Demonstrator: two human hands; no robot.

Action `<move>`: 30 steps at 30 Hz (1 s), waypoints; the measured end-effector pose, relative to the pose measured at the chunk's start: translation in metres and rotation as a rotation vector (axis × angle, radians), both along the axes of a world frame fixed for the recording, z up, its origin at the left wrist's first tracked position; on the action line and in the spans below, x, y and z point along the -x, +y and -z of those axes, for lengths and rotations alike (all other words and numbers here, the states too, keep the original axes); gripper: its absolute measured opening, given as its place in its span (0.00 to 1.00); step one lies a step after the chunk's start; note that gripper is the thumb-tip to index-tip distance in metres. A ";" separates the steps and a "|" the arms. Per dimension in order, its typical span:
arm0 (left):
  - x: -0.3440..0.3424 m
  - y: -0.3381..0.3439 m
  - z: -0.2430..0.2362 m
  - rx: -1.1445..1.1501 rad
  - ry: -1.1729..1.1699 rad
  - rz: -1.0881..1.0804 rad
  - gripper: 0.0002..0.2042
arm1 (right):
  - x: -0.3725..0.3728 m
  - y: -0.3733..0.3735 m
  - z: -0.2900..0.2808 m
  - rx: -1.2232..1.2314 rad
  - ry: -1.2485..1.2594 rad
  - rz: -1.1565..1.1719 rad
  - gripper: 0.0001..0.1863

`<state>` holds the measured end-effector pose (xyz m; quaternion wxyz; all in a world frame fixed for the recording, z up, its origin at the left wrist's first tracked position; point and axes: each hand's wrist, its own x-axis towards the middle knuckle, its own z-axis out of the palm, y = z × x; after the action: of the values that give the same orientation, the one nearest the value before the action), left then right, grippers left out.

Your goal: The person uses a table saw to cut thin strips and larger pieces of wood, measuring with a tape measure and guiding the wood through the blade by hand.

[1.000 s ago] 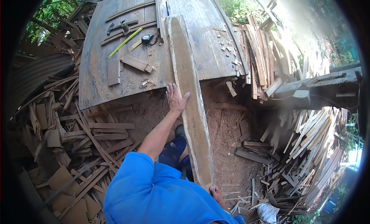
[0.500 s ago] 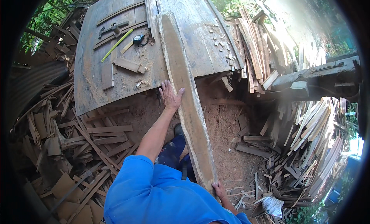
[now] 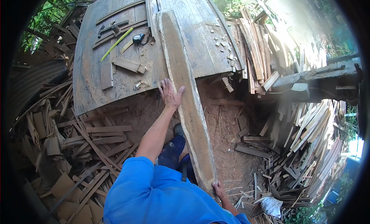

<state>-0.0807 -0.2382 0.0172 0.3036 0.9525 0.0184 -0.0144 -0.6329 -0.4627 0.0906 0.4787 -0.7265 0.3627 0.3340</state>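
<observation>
A long rough-edged wooden plank runs from on top of the wooden bench back toward my body, angled down the middle of the view. My left hand lies with spread fingers along the plank's left edge, just at the bench's front edge. My right hand grips the plank's near end, low on the right. On the bench left of the plank are a hammer, a yellow rule, a tape measure, small boards and sawdust.
Offcut piles surround me at left and right. Upright boards stand beside the bench. A heavy beam structure is at right. A corrugated sheet lies at left, a white sack at lower right, dirt floor below.
The bench and surroundings have shifted slightly left and upward in view since a second ago, mostly by half a second ago. Both hands keep their hold on or against the plank.
</observation>
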 end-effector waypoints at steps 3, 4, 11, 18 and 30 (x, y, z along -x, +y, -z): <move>-0.004 0.000 0.000 -0.017 0.019 0.005 0.50 | 0.000 -0.002 0.005 -0.009 -0.004 -0.001 0.25; -0.005 0.000 0.000 -0.013 0.021 0.004 0.50 | -0.004 -0.002 0.005 0.013 0.004 -0.037 0.25; -0.013 0.001 0.001 -0.011 0.016 0.004 0.50 | -0.017 -0.001 -0.001 0.028 0.021 -0.026 0.28; -0.018 0.000 0.000 -0.007 -0.003 0.007 0.50 | -0.025 0.000 -0.002 0.002 0.001 -0.036 0.26; -0.029 -0.001 -0.002 0.005 0.022 -0.007 0.50 | -0.026 -0.002 0.010 -0.020 -0.004 0.000 0.25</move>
<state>-0.0515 -0.2394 0.0193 0.3057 0.9515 0.0249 -0.0238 -0.6072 -0.4647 0.0810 0.4866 -0.7224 0.3584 0.3361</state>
